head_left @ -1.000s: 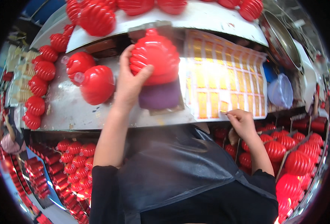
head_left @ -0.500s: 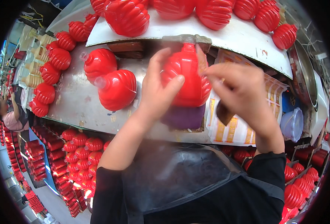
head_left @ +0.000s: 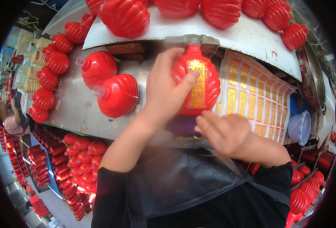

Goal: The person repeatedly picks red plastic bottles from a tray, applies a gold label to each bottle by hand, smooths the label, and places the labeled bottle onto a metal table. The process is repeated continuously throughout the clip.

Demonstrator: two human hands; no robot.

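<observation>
"Where's the red bottle (head_left: 211,84)?"
"View's one o'clock, left hand (head_left: 161,87) wrapped round its nine-o'clock side. Right hand (head_left: 227,133), five o'clock of it, is blurred; can't tell its grip."
"Handling?"
"Probably light, stiff, slippery; hold it round the belly."

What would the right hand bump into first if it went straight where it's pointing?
Probably the bottom edge of the gold-labelled red bottle, just ahead of the right hand. Depth is unclear, so they might already be touching.

Leftward, 2 red bottles (head_left: 118,95) obstruct the worktop (head_left: 71,104).
</observation>
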